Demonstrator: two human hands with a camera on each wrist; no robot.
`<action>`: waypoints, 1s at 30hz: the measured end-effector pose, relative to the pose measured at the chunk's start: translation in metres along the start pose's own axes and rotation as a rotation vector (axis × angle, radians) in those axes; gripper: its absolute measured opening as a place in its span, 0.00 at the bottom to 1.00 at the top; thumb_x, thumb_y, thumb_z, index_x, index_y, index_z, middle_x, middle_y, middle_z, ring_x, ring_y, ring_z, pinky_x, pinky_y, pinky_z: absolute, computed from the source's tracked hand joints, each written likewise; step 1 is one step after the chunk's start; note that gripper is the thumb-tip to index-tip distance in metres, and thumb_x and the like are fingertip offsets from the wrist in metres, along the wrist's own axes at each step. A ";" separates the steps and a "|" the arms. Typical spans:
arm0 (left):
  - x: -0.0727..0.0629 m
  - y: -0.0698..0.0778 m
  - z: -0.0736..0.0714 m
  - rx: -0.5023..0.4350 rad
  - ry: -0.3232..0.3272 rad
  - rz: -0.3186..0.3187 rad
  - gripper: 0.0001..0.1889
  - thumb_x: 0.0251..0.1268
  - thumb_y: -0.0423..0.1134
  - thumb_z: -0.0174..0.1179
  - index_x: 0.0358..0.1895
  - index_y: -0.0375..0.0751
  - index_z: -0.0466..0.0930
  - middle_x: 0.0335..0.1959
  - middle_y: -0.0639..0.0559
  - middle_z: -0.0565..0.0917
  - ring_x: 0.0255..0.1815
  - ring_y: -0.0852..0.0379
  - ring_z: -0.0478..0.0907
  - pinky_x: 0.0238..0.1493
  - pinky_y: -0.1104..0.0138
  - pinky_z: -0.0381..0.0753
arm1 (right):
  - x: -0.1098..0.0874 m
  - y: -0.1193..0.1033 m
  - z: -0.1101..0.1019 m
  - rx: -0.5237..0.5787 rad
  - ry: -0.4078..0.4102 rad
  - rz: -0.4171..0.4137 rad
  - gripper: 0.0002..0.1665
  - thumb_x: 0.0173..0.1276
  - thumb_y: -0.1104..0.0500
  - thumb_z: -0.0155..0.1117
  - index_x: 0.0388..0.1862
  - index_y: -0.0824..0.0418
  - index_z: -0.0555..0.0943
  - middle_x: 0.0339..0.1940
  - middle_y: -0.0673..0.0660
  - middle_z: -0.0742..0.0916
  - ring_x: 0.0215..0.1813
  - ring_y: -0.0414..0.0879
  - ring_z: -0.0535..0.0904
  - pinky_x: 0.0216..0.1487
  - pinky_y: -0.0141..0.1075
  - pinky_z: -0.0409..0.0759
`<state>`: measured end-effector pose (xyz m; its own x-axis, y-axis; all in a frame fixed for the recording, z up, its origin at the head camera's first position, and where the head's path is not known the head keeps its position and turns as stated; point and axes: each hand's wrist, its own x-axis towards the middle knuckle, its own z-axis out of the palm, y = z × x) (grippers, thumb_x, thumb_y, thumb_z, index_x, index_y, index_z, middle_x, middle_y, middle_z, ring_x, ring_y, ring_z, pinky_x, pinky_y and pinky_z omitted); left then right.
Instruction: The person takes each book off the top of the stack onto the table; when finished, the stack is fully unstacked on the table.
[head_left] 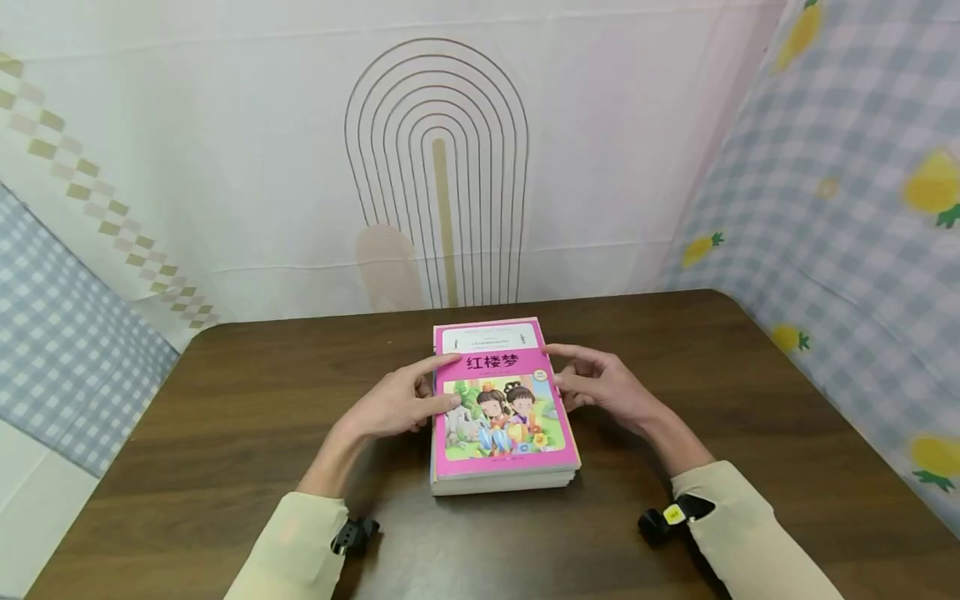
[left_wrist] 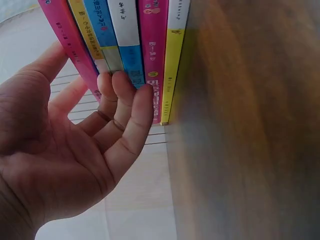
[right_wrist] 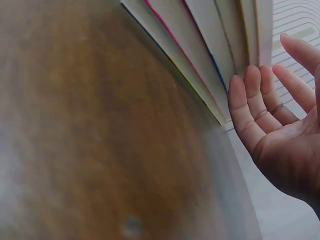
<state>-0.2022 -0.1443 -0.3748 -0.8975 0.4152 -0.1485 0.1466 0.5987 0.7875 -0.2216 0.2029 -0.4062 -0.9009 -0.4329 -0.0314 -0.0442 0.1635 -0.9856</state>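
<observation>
A stack of several books lies flat on the table, topped by a pink book [head_left: 500, 400] with two cartoon figures on its cover. At the stack's left side is my left hand [head_left: 400, 398], its thumb and index finger over the cover's edge. In the left wrist view, its other fingers, slightly bent, rest against the coloured spines [left_wrist: 131, 45]. My right hand [head_left: 603, 385] is on the opposite side, index finger and thumb at the cover's right edge. The right wrist view shows its lower fingers [right_wrist: 241, 107] against or very near the page edges [right_wrist: 200, 50].
The stack sits on a dark brown wooden table [head_left: 285, 367]. Behind it hangs a white cloth [head_left: 600, 167] with an arch pattern, and a blue checked cloth [head_left: 847, 208] borders the right. Black wrist cameras [head_left: 356, 536] are strapped at both sleeves.
</observation>
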 end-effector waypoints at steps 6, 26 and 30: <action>-0.003 -0.002 -0.002 -0.050 0.016 0.004 0.37 0.73 0.47 0.69 0.82 0.57 0.67 0.28 0.46 0.77 0.22 0.54 0.76 0.27 0.64 0.81 | 0.002 0.000 0.004 -0.021 0.003 0.003 0.35 0.76 0.61 0.69 0.79 0.60 0.72 0.36 0.56 0.86 0.40 0.44 0.84 0.43 0.38 0.91; -0.017 -0.022 -0.008 -0.308 -0.041 -0.030 0.38 0.76 0.41 0.66 0.85 0.50 0.59 0.35 0.43 0.83 0.29 0.53 0.85 0.35 0.55 0.92 | 0.003 0.006 0.006 -0.084 0.000 0.061 0.35 0.73 0.54 0.74 0.77 0.56 0.76 0.33 0.55 0.81 0.34 0.44 0.74 0.38 0.34 0.83; -0.019 -0.028 -0.008 -0.464 -0.098 -0.031 0.40 0.76 0.38 0.65 0.86 0.51 0.56 0.47 0.39 0.84 0.39 0.49 0.88 0.43 0.51 0.93 | 0.003 0.007 0.005 -0.082 -0.002 0.071 0.36 0.73 0.53 0.74 0.77 0.56 0.75 0.33 0.56 0.81 0.34 0.44 0.74 0.37 0.34 0.83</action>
<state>-0.1925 -0.1746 -0.3896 -0.8517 0.4783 -0.2141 -0.1006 0.2517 0.9626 -0.2224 0.1978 -0.4142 -0.9021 -0.4194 -0.1015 -0.0151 0.2658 -0.9639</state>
